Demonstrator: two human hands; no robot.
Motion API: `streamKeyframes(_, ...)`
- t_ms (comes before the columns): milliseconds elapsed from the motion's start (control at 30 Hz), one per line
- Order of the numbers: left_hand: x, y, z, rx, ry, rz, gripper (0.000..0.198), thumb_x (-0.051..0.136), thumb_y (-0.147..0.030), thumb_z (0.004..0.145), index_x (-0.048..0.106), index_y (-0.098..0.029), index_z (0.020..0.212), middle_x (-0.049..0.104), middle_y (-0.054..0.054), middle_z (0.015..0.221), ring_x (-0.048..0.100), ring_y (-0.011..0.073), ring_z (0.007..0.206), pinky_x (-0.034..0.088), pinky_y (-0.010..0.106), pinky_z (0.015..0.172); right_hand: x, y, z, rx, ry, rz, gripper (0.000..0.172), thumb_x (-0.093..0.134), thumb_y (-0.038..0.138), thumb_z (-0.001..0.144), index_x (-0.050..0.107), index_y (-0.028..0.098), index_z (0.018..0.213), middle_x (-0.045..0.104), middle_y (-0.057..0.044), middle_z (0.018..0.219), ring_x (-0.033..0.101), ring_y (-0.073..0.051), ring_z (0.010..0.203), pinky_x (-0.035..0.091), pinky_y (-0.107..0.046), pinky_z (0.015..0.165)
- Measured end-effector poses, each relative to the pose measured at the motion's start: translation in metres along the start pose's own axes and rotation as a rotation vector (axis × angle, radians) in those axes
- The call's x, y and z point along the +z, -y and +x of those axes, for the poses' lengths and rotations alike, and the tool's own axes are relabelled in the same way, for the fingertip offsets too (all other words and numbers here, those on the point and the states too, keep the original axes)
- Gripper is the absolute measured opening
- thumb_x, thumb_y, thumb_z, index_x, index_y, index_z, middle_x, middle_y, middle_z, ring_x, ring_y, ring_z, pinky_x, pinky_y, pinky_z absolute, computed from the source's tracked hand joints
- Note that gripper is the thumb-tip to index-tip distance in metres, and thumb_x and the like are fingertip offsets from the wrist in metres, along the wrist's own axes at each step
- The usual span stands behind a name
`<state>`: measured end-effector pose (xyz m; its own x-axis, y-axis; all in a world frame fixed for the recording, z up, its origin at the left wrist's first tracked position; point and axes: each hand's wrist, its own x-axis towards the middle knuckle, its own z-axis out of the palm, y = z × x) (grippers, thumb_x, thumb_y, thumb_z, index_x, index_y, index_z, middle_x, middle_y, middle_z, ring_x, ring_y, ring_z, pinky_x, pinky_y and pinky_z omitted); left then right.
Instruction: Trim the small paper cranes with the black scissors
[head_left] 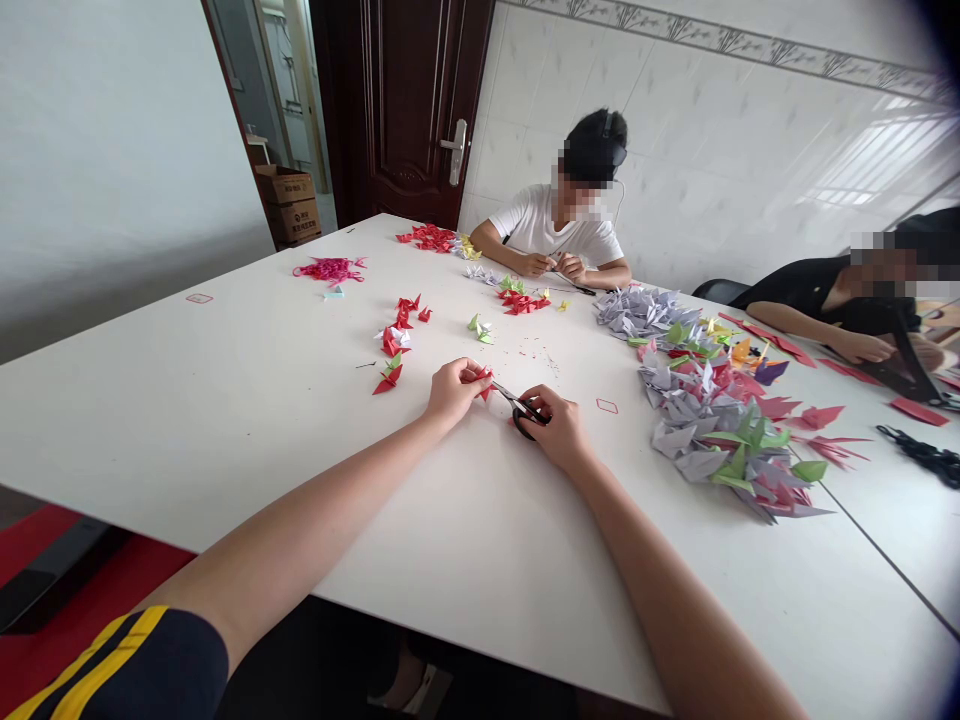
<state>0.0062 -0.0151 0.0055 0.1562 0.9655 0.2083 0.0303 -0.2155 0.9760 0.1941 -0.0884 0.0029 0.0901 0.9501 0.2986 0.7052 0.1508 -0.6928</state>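
Navy sleeve [172, 665] with two yellow stripes lies nearest, at lower left, on the left arm. Both bare forearms reach forward over a white table [247, 440].

Left hand [456, 388]: thumb and fingers drawn together, pinching a small red crane [486, 384] at the fingertips. Right hand [556, 425]: fingers curled around the black handles of the scissors [516, 402]; exact finger placement in the loops cannot be told.

Scissors: long axis aslant, handles at lower right, tips at upper left, directed at the crane. Tips reach the crane's edge in view; actual contact cannot be confirmed. Gap between the blades is too small to judge.

Crane: located between the two hands, over the near part of the table. One red point projects downward below the fingertips; the fingers cover part of it, so its long axis cannot be established.

Surroundings: left of the left hand, a row of cranes [388, 380], mainly red with some green and white, runs away from the wearer. Beyond the hands lie a green-and-white crane [480, 328] and small scraps [553, 362]. To the right, well apart, is a large pile [679, 378] of mostly grey folded paper with green and pink pieces. Across the table sits a person in white [540, 215], hands close together; at far right, a person in black [802, 285].
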Motion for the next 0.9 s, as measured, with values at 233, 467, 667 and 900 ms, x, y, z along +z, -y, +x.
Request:
streamKeyframes(233, 0.0034, -0.0033, -0.0049, 0.026, 0.103, 0.082, 0.012, 0.073, -0.026, 0.069, 0.063, -0.020, 0.070, 0.067, -0.001, 0.064, 0.061, 0.0154, 0.062, 0.044, 0.028, 0.067, 0.0009, 0.0002, 0.0002, -0.025, 0.014, -0.004, 0.024, 0.070, 0.033, 0.071, 0.064, 0.027, 0.093, 0.064, 0.003, 0.071, 0.049, -0.014, 0.059, 0.039, -0.026, 0.059)
streamKeyframes(467, 0.0018, -0.0033, -0.0036, 0.003, 0.077, 0.031, 0.013, 0.071, -0.027, 0.071, 0.060, -0.020, 0.070, 0.067, 0.000, 0.065, 0.061, 0.0160, 0.064, 0.045, 0.029, 0.069, -0.0004, 0.0032, -0.0013, -0.005, 0.025, 0.003, 0.024, 0.070, 0.033, 0.071, 0.064, 0.026, 0.093, 0.064, 0.004, 0.070, 0.048, -0.013, 0.058, 0.038, -0.026, 0.058)
streamKeyframes(667, -0.0001, -0.0031, -0.0031, -0.019, 0.028, -0.021, 0.015, 0.075, -0.026, 0.068, 0.061, -0.020, 0.069, 0.068, 0.000, 0.067, 0.062, 0.0154, 0.063, 0.045, 0.029, 0.067, -0.0002, 0.0031, -0.0016, -0.003, 0.011, 0.015, 0.024, 0.071, 0.034, 0.070, 0.064, 0.026, 0.092, 0.063, 0.004, 0.069, 0.045, -0.013, 0.057, 0.038, -0.026, 0.058)
streamKeyframes(900, -0.0004, 0.0013, -0.0003, -0.006, 0.003, -0.023, 0.015, 0.073, -0.026, 0.070, 0.059, -0.021, 0.072, 0.065, -0.002, 0.065, 0.060, 0.0145, 0.061, 0.043, 0.028, 0.065, -0.0013, 0.0027, -0.0003, 0.004, -0.005, 0.048, 0.022, 0.070, 0.033, 0.070, 0.065, 0.025, 0.090, 0.064, 0.003, 0.068, 0.046, -0.013, 0.057, 0.038, -0.025, 0.056)
